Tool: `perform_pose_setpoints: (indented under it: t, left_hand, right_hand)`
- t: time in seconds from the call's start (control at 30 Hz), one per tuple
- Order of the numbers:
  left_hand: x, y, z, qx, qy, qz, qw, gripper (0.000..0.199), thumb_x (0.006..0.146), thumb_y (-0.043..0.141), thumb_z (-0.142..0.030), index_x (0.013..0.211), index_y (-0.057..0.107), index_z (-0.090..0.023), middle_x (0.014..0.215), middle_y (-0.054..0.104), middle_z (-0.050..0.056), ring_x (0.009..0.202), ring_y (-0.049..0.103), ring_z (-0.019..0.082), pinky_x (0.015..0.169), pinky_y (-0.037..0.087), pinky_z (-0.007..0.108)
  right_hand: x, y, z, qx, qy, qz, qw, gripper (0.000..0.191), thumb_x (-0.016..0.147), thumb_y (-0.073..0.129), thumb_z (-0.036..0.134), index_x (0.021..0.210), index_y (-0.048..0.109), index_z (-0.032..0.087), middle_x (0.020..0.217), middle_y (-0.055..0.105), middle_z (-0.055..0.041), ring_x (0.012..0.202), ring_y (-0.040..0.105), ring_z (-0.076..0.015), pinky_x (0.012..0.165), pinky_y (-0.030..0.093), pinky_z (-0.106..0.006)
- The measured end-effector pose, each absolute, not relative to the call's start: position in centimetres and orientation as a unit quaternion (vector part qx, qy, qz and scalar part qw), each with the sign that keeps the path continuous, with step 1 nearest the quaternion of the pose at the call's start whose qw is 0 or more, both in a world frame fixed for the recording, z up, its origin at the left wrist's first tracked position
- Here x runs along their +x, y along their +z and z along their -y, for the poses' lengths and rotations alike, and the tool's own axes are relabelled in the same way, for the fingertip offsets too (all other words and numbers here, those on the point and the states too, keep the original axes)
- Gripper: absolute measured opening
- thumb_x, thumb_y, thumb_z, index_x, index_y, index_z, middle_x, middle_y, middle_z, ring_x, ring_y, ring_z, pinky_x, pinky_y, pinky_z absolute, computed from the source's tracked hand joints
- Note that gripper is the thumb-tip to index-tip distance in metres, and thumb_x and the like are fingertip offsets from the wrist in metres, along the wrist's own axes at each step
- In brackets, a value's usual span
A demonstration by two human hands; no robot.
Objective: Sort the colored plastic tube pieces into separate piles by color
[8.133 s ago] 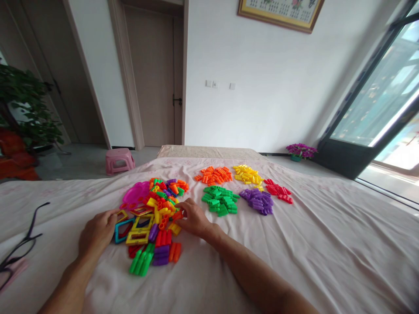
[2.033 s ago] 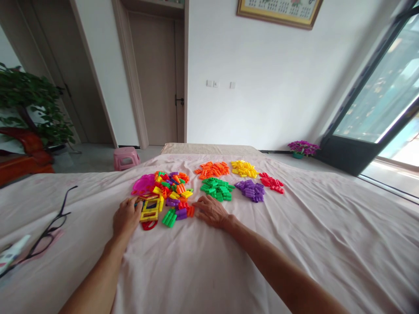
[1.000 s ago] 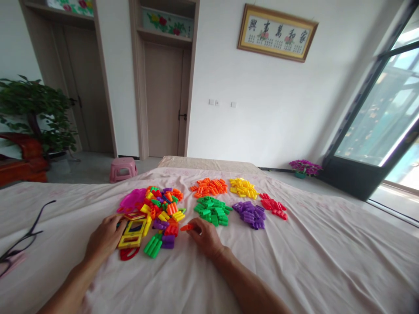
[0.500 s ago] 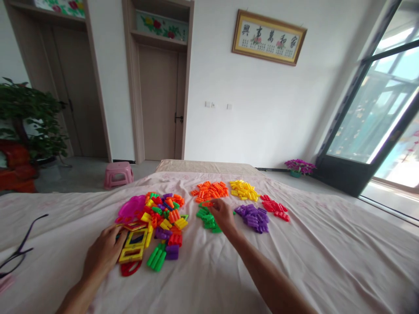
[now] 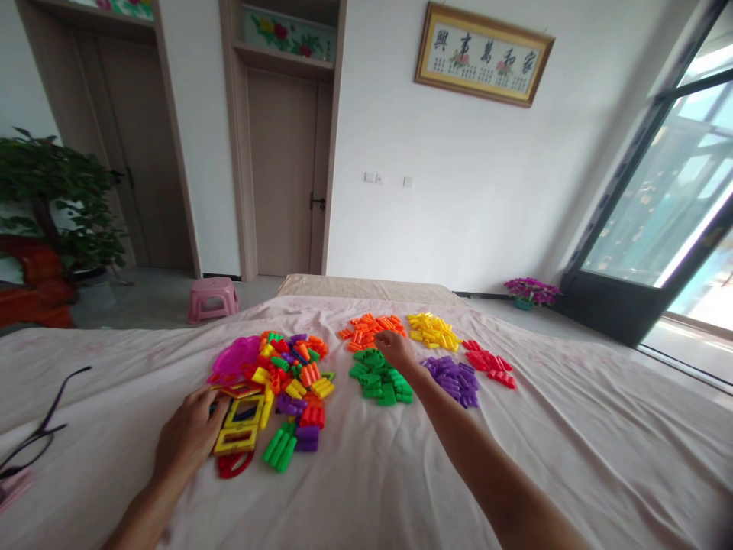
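My left hand (image 5: 192,428) rests at the left edge of the mixed pile, fingers curled beside yellow square frames (image 5: 237,438). A bit of teal shows between thumb and fingers; what it belongs to is hidden. My right hand (image 5: 395,353) is over the near edge of the orange block pile (image 5: 366,330), just beyond the green block pile (image 5: 381,380). Its fingers are closed, and whatever is in them is hidden. The mixed pile of plastic blocks (image 5: 295,370) holds several colours. Green ribbed blocks (image 5: 280,447) and a purple block (image 5: 308,438) lie at its near end.
Piles of yellow blocks (image 5: 434,331), purple blocks (image 5: 452,380) and red blocks (image 5: 489,363) lie at the right on the bedsheet (image 5: 573,428). A magenta plate-like piece (image 5: 236,357) and a red ring piece (image 5: 234,464) flank the frames. Eyeglasses (image 5: 43,431) lie far left.
My right hand has moved slightly away from me, from over the green pile to the orange pile's edge. The orange block earlier at its fingertips no longer shows. My left hand stays by the frames.
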State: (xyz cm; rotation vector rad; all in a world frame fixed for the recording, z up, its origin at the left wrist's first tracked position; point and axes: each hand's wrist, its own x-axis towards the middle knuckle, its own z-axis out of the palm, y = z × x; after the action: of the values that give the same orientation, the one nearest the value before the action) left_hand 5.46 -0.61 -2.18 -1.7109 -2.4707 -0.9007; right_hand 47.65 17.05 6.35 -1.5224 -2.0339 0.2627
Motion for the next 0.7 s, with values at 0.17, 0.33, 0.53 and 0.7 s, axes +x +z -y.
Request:
perform_pose_setpoints:
  t: [0.17,0.33,0.53,0.7]
  left_hand:
    - [5.6,-2.0,0.7,-0.547,-0.292,0.785,-0.006,0.047,0.096,0.033,-0.048,0.114,0.066,-0.020,0.131,0.065,0.013,0.121,0.061,0.027,0.100,0.046,0.038]
    - [5.7,-1.9,0.7,-0.545,-0.287,0.787,-0.019,0.051,0.096,0.031,-0.048,0.116,0.066,-0.018,0.132,0.064,0.015,0.122,0.060,0.028,0.100,0.046,0.040]
    - [5.5,-2.3,0.6,-0.544,-0.289,0.788,-0.009,0.048,0.096,0.032,-0.047,0.115,0.067,-0.019,0.132,0.064,0.013,0.122,0.061,0.027,0.100,0.047,0.038]
    - [5.5,-2.4,0.7,-0.548,-0.299,0.781,-0.008,0.047,0.096,0.033,-0.047,0.115,0.066,-0.019,0.133,0.064,0.014,0.123,0.060,0.027,0.102,0.046,0.039]
  right_hand:
    - [46.2,6.2,-15.9,-0.548,0.115,0.809,0.179,0.029,0.093,0.057,0.039,0.100,0.079,0.022,0.100,0.077,-0.0064,0.089,0.068,-0.0189,0.078,0.047,-0.025]
    - [46.3,6.7,-15.2,-0.511,0.088,0.841,0.157,0.023,0.090,0.061,0.032,0.097,0.079,0.020,0.098,0.075,-0.0064,0.086,0.065,-0.0165,0.073,0.043,-0.023]
    - [46.2,6.9,-16.6,-0.500,0.106,0.843,0.168,0.030,0.093,0.053,0.032,0.080,0.076,0.016,0.070,0.068,0.0001,0.065,0.058,-0.0124,0.059,0.039,-0.021]
    - [44.3,6.9,-17.9,-0.467,0.066,0.863,0.183,0.020,0.088,0.063,0.032,0.082,0.076,0.020,0.074,0.072,-0.0020,0.072,0.063,-0.0170,0.066,0.047,-0.023]
